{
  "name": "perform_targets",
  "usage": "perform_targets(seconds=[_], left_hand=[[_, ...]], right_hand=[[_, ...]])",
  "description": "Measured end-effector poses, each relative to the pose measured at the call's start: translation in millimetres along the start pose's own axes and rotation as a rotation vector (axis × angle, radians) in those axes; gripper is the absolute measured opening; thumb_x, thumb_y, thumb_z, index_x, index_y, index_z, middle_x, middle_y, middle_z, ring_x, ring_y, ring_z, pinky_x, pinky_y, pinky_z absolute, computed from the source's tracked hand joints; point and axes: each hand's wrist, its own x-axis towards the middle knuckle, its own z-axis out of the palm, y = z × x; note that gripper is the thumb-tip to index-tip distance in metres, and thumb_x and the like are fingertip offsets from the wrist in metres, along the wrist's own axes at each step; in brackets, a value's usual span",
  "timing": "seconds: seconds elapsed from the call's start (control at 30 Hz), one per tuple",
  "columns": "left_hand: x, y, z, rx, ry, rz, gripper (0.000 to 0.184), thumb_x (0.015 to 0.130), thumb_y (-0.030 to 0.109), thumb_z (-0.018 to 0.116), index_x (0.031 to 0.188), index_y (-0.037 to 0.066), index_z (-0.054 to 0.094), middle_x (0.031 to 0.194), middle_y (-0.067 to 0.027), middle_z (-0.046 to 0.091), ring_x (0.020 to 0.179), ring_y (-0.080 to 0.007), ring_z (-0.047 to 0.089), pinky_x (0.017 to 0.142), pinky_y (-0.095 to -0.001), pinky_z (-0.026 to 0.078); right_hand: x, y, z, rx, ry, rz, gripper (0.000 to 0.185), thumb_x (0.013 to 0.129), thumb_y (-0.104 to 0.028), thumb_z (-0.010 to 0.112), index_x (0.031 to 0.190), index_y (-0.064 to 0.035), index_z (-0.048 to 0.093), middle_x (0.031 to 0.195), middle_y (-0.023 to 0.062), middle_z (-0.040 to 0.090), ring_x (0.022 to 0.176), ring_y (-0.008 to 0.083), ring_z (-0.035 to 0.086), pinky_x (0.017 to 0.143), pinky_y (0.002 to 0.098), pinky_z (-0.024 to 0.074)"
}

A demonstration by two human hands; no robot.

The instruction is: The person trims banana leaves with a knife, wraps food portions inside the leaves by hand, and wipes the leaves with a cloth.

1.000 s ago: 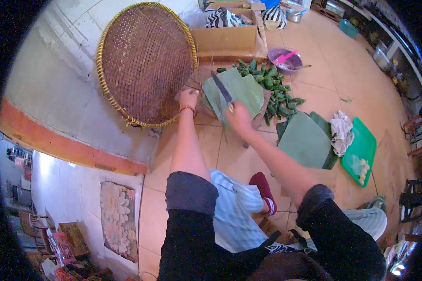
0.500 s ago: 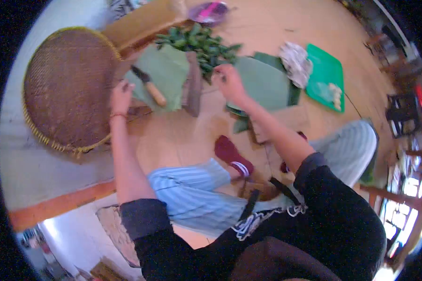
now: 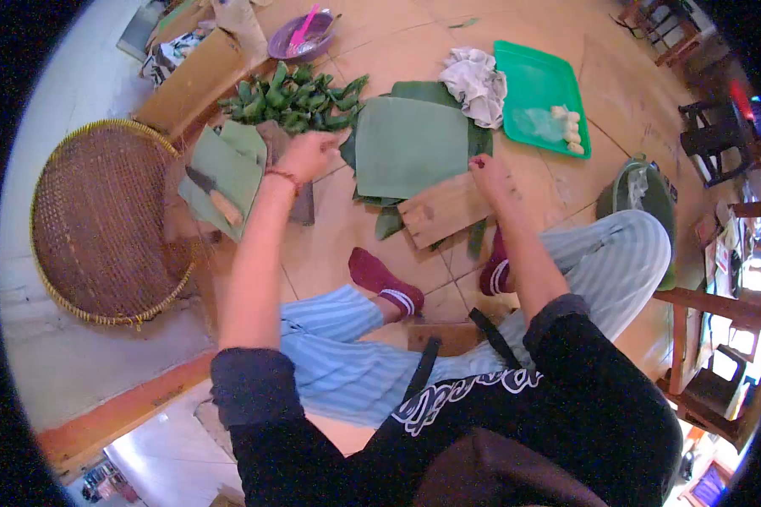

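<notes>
My left hand [image 3: 309,156] reaches between the leaf piles, fingers pressed together and somewhat blurred; whether they hold anything is unclear. My right hand [image 3: 492,182] is closed beside the right edge of a stack of large green leaf sheets [image 3: 410,148], above a wooden board [image 3: 444,211]; its fingertips hide whatever may be in them. At the left, a knife [image 3: 226,207] with a dark blade and wooden handle lies on smaller leaf pieces [image 3: 241,156]. Small green wrapped bundles [image 3: 292,97] are heaped behind my left hand.
A round woven tray [image 3: 110,224] leans at the left. Behind stand a cardboard box [image 3: 199,80] and a purple bowl [image 3: 300,42]. A crumpled cloth [image 3: 475,84] touches a green tray [image 3: 541,68] with pale round pieces. A green tub [image 3: 643,190] is near my knee.
The view has swung right. My right hand has let go of the knife and moved to the large leaf stack. My left hand has left the woven tray's side and come towards the stack.
</notes>
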Motion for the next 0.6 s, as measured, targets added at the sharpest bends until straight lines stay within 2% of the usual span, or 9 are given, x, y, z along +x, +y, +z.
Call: perform_targets(seconds=[0.07, 0.17, 0.23, 0.3, 0.33, 0.4, 0.5, 0.57, 0.6], left_hand=[[36, -17, 34, 0.118, -0.120, 0.007, 0.033, 0.073, 0.020, 0.061, 0.103, 0.006, 0.059, 0.098, -0.0175, 0.060, 0.092, -0.0306, 0.058, 0.078, -0.0390, 0.046], [83, -85, 119, 0.056, 0.224, 0.058, 0.033, 0.074, 0.021, 0.060, 0.103, 0.006, 0.058, 0.098, -0.0199, 0.059, 0.092, -0.0352, 0.056, 0.080, -0.0426, 0.045], [86, -45, 125, 0.108, 0.171, -0.276, 0.037, 0.074, 0.024, 0.060, 0.105, 0.004, 0.055, 0.101, -0.0229, 0.058, 0.093, -0.0373, 0.055, 0.082, -0.0436, 0.044], [94, -11, 124, 0.050, -0.050, -0.581, 0.056, 0.071, 0.031, 0.061, 0.122, 0.017, 0.046, 0.119, -0.0107, 0.051, 0.111, -0.0297, 0.047, 0.094, -0.0413, 0.037], [100, -20, 139, 0.040, 0.022, -0.510, 0.058, 0.071, 0.034, 0.060, 0.124, 0.018, 0.044, 0.122, -0.0107, 0.049, 0.115, -0.0294, 0.043, 0.096, -0.0405, 0.035], [112, -41, 171, 0.187, 0.145, -0.431, 0.054, 0.073, 0.035, 0.060, 0.119, 0.011, 0.045, 0.114, -0.0164, 0.051, 0.109, -0.0324, 0.047, 0.090, -0.0416, 0.039], [127, -58, 194, 0.195, 0.184, -0.544, 0.047, 0.072, 0.033, 0.064, 0.106, 0.004, 0.052, 0.105, -0.0212, 0.056, 0.100, -0.0349, 0.054, 0.082, -0.0432, 0.045], [132, -46, 186, 0.127, 0.234, -0.636, 0.045, 0.070, 0.033, 0.067, 0.102, 0.004, 0.055, 0.104, -0.0205, 0.057, 0.098, -0.0345, 0.054, 0.081, -0.0429, 0.046], [125, -12, 161, 0.131, 0.294, -0.662, 0.044, 0.069, 0.032, 0.068, 0.100, 0.003, 0.055, 0.103, -0.0203, 0.057, 0.096, -0.0345, 0.055, 0.080, -0.0429, 0.046]], right_hand=[[-2, 2, 1, 0.073, 0.050, 0.070, 0.021, 0.078, -0.019, 0.057, 0.088, -0.0010, 0.062, 0.077, 0.0106, 0.064, 0.072, 0.0199, 0.061, 0.065, 0.0324, 0.0468], [1, -3, -21, 0.267, 0.106, 0.155, 0.022, 0.078, -0.021, 0.057, 0.086, -0.0013, 0.062, 0.075, 0.0112, 0.063, 0.071, 0.0217, 0.061, 0.065, 0.0327, 0.0469], [28, 16, -30, 0.281, 0.098, 0.175, 0.022, 0.079, -0.022, 0.056, 0.085, -0.0017, 0.062, 0.074, 0.0128, 0.062, 0.071, 0.0221, 0.061, 0.066, 0.0329, 0.0470], [65, 3, -85, 0.234, 0.099, 0.113, 0.024, 0.079, -0.024, 0.055, 0.086, -0.0021, 0.061, 0.075, 0.0147, 0.062, 0.071, 0.0237, 0.061, 0.066, 0.0342, 0.0470], [85, -8, -119, 0.206, 0.095, 0.082, 0.024, 0.079, -0.025, 0.055, 0.087, -0.0023, 0.061, 0.075, 0.0157, 0.062, 0.071, 0.0245, 0.061, 0.066, 0.0348, 0.0470], [134, -14, -169, -0.070, 0.196, -0.090, 0.023, 0.080, -0.024, 0.053, 0.088, -0.0029, 0.060, 0.079, 0.0176, 0.060, 0.074, 0.0284, 0.060, 0.065, 0.0383, 0.0466], [187, -10, -212, -0.307, 0.227, -0.436, 0.019, 0.079, -0.019, 0.051, 0.083, -0.0026, 0.059, 0.076, 0.0181, 0.059, 0.075, 0.0327, 0.058, 0.065, 0.0417, 0.0458], [205, -14, -220, -0.546, -0.005, -0.478, 0.016, 0.078, -0.015, 0.051, 0.086, -0.0030, 0.057, 0.080, 0.0180, 0.057, 0.078, 0.0341, 0.057, 0.067, 0.0423, 0.0459], [211, -15, -219, -0.663, -0.124, -0.496, 0.015, 0.078, -0.013, 0.051, 0.087, -0.0033, 0.057, 0.082, 0.0179, 0.057, 0.079, 0.0348, 0.057, 0.068, 0.0426, 0.0460]])
